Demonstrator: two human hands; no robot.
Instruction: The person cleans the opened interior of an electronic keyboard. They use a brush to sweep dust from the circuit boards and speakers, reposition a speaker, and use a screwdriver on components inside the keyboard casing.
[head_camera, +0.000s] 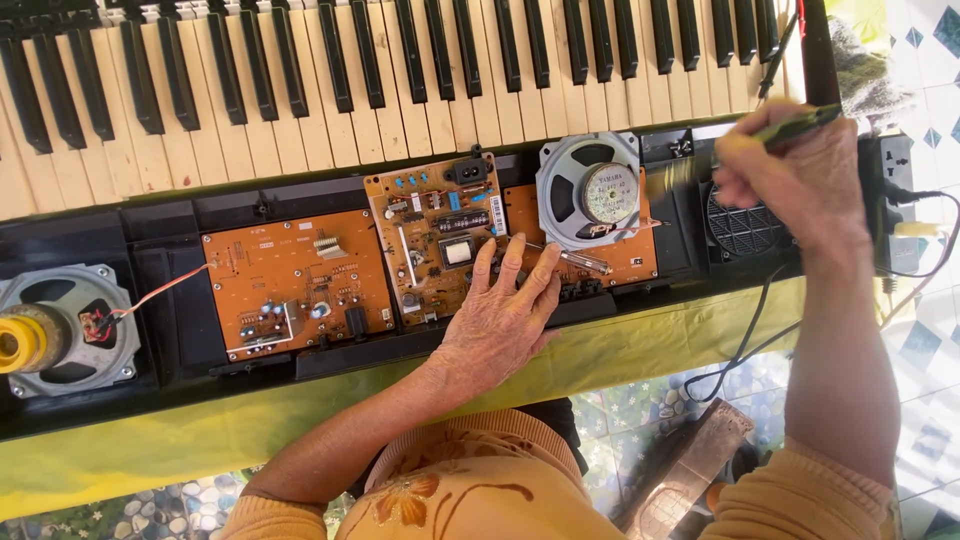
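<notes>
Fingers (520, 270) of left hand (500, 320) spread flat on circuit board (440, 235); right hand (800, 180) gripping dark tool (800, 125) beside speaker (590, 190), below piano keys (400, 90).

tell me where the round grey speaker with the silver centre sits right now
In the head view, the round grey speaker with the silver centre sits right of middle in the opened keyboard, just below the keys, between the middle orange circuit board and the right hand.

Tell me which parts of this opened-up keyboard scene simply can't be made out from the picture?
- Tool tip: the right hand grips a dark tool, but motion blur smears its working end.
- Middle circuit board: the left hand covers its lower right corner.
- Left loudspeaker: cut off by the left edge of the head view.
- Parts on the left circuit board: too small to identify.
</notes>
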